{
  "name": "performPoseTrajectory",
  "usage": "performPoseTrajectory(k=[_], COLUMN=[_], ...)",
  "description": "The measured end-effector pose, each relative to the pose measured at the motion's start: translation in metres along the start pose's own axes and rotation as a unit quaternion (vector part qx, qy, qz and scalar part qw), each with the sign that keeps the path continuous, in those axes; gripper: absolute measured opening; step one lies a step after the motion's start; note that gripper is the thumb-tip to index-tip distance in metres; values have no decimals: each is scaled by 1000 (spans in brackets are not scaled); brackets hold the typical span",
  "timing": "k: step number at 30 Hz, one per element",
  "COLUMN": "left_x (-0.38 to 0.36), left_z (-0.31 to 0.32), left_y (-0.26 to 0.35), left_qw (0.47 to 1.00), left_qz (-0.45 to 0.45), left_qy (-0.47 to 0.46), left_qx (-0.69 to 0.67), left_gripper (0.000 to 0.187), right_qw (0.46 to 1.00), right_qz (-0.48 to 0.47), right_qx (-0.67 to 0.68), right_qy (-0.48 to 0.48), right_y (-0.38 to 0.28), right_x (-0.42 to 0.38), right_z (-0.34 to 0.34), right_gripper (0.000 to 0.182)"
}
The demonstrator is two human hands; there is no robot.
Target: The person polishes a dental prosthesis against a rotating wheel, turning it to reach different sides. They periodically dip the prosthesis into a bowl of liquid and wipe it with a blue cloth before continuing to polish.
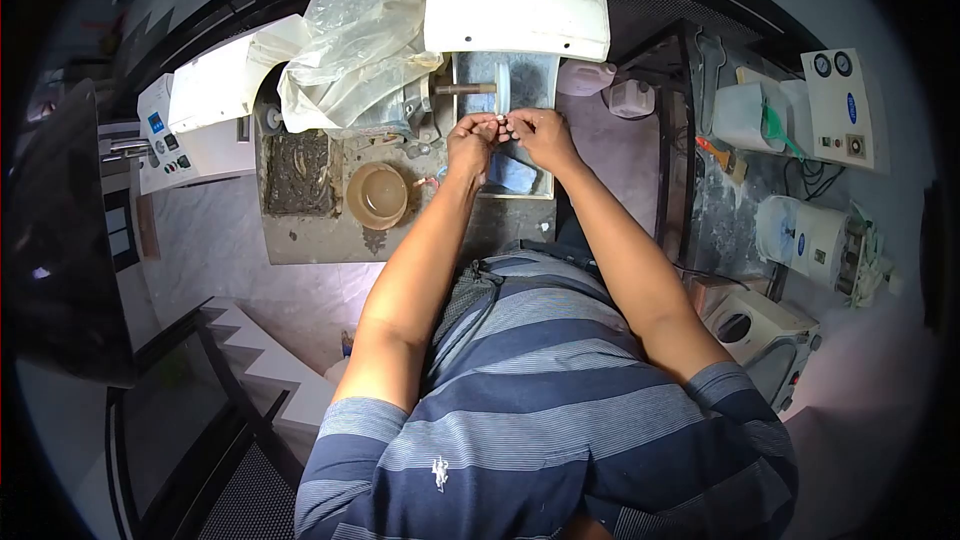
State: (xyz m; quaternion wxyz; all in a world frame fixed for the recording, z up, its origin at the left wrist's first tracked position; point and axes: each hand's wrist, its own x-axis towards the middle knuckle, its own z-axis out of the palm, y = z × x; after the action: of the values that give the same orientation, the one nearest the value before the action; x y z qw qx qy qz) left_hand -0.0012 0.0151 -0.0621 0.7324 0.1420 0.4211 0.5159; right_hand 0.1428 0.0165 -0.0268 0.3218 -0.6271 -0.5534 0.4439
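My left hand (472,143) and my right hand (543,137) meet just below a pale wheel (503,86) on a horizontal metal shaft (466,89). Pinched between the fingertips of both hands is a small whitish piece (501,118), too small to name. It overlaps the lower edge of the wheel in this view. Under the hands lies a light-coloured tray (545,190) with blue-white residue, and a bluish cloth-like piece (512,174) rests inside it. A white hood (515,10) stands over the back of the wheel.
Left of my forearm sit a brown bowl (378,196) of liquid and a box of dark, wet material (300,174). Clear plastic sheeting (355,55) covers the machine. Jugs (632,98) stand right; a shelf there holds a brush (722,158) and a gauged unit (843,105).
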Motion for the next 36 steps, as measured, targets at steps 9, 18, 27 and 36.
performPoseTrajectory(k=[9,18,27,36], left_x=[0,16,8,0], left_z=[5,5,0,9], left_y=[9,11,-1,-10], left_qw=[997,987,1000,998], left_qz=[6,24,8,-12], left_qy=[23,40,13,37], left_qx=[72,151,9,-52], left_gripper=[10,10,8,9], right_qw=[998,994,994,994], right_qz=[41,82,56,56], right_qx=[45,75,87,90], right_qy=[-25,-19,-26,-4], right_y=[-11,-11,-12,-12], right_x=[0,2,-2,-1], right_z=[3,13,7,2], right_gripper=[18,16,17,17])
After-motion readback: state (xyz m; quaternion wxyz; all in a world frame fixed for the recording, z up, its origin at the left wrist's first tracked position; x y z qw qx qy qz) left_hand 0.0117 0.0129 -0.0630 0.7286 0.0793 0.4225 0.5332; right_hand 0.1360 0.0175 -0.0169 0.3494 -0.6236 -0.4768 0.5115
